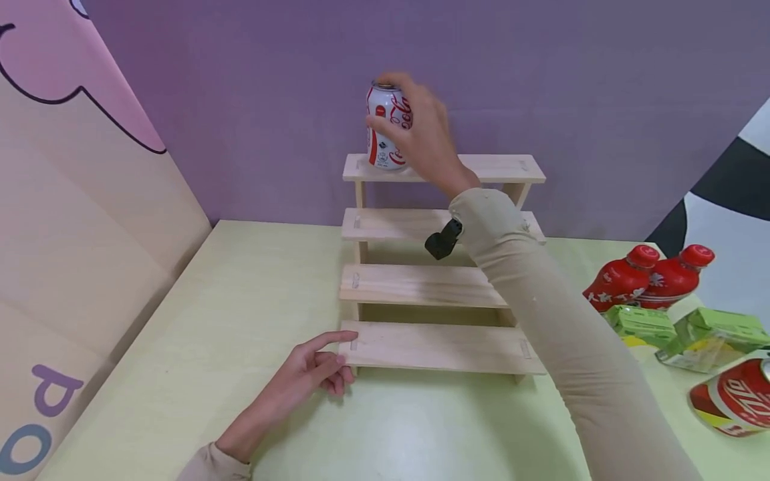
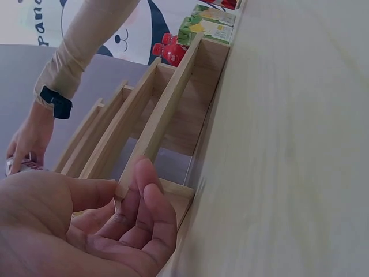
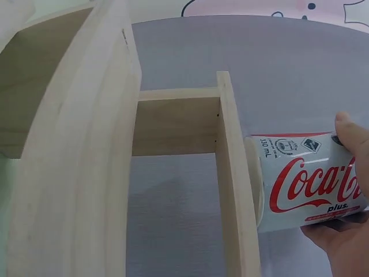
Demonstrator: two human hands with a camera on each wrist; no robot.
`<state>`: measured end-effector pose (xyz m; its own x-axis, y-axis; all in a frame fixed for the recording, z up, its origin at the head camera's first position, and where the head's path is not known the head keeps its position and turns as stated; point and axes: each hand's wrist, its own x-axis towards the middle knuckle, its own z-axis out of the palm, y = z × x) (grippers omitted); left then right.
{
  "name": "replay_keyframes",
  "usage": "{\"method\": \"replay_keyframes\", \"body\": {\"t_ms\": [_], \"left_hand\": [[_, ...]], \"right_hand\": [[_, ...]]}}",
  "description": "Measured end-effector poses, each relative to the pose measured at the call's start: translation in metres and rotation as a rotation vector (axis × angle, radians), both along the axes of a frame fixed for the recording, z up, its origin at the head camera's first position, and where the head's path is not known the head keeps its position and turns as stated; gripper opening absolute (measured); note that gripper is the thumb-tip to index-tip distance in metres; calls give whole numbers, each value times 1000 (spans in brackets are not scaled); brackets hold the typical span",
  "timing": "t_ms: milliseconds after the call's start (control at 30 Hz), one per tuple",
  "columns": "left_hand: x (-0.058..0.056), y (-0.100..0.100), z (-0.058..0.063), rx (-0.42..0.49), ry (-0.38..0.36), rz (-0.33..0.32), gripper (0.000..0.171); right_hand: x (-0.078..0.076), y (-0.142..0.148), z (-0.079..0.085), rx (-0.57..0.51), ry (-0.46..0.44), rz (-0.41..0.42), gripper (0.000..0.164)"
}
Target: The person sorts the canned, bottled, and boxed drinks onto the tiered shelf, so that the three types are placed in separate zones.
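On the top board, left end, of a four-tier pale wooden rack (image 1: 421,349): white-and-red cylindrical cola can (image 1: 383,148), upright. Right hand (image 1: 424,133) grips its upper part, thumb and fingers round the sides. Left hand (image 1: 309,367) pinches the bottom board's left end. Rack stands on pale green tabletop (image 1: 259,287). To the right: two red-capped red bottles (image 1: 619,277), green box-shaped cartons (image 1: 640,325), red cylindrical soda can (image 1: 735,399).
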<state>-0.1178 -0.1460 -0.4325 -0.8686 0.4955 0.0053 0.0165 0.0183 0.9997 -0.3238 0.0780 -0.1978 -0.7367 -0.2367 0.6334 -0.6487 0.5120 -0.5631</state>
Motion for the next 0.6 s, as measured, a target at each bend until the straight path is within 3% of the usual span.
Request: {"method": "replay_keyframes", "body": {"t_ms": [200,367,500,600], "left_hand": [[-2,1,-4,-1,19,-5,42],[2,1,-5,-4,11,-11,42],[1,0,-5,-7,20,-11,42],[2,-2,-5,-5,21,-20,42]], "right_hand": [[0,7,-2,64,-38,24,57],[6,17,-4,254,-32,-37,76],[15,23,-10,370,61,-119,83],[24,29,-16,395,130,-155,84]]}}
